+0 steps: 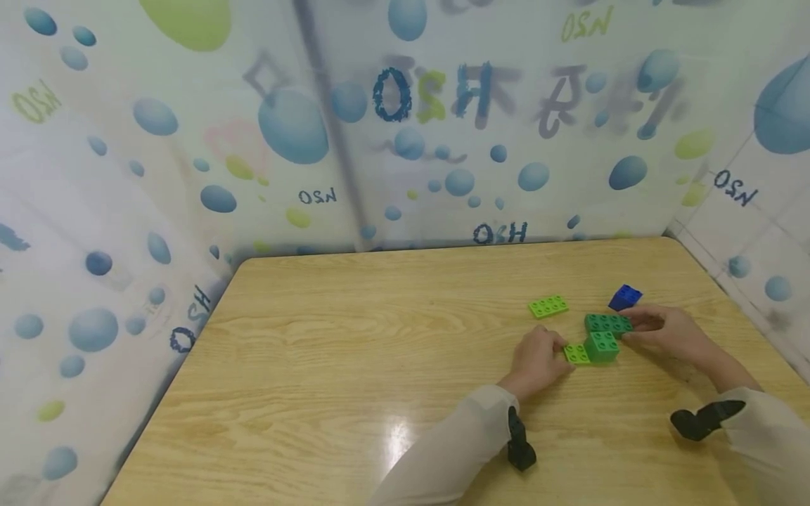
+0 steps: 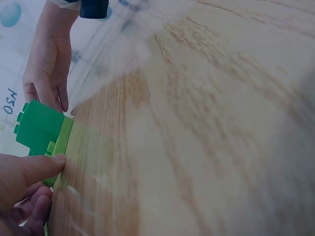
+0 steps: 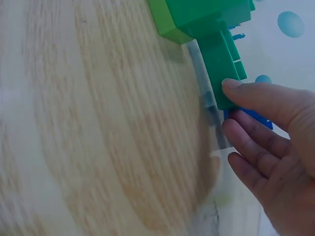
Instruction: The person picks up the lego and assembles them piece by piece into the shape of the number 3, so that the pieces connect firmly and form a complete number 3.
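Note:
My left hand (image 1: 538, 360) pinches the left end of a flat lime-green toy building brick (image 1: 576, 353) low at the tabletop. A tall green two-by-two brick (image 1: 602, 346) sits on that flat brick's right part. Behind and against it lies a longer dark green brick (image 1: 607, 323), whose right end my right hand (image 1: 671, 334) holds between thumb and fingers. In the right wrist view, the thumb presses the side of the dark green brick (image 3: 216, 69), with the other fingers below its end. The left wrist view shows the left thumb on the lime-green brick (image 2: 61, 140).
A blue brick (image 1: 625, 297) stands just behind the right fingertips. Another flat lime-green brick (image 1: 548, 306) lies on the wooden table (image 1: 354, 337), behind the left hand. A patterned sheet (image 1: 418, 183) with blue drops hangs along the table's back edge and sides.

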The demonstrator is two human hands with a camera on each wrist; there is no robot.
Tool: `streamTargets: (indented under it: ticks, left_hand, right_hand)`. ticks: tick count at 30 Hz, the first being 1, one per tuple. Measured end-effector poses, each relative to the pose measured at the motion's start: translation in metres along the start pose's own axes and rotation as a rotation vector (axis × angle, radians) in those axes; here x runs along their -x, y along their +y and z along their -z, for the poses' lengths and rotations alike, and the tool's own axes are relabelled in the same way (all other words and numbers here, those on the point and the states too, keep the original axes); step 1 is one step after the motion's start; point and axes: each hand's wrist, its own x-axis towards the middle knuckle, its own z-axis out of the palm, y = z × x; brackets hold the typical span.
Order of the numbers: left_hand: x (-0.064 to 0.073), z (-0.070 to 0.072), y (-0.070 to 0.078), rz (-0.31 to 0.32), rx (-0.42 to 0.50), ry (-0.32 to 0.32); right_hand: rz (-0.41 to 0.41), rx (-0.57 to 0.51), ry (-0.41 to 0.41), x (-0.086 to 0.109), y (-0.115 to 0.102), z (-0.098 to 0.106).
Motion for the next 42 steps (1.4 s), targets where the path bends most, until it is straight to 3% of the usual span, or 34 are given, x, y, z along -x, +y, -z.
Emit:
streamTargets:
  ticks: [10,24,42]
  left_hand:
    - [0.000,0.000,0.001,0.007,0.013,-0.002]
    - [0.001,0.002,0.001,0.007,0.022,-0.003]
    - [0.000,0.002,0.001,0.010,0.060,-0.019]
  right_hand:
    - [0.032,-0.010,0.014,0.004,-0.012,0.004]
    - [0.072,0.055,0.034,0.010,-0.036,0.014]
    - [0.152,0.045,0.009,0.018,-0.057,0.004]
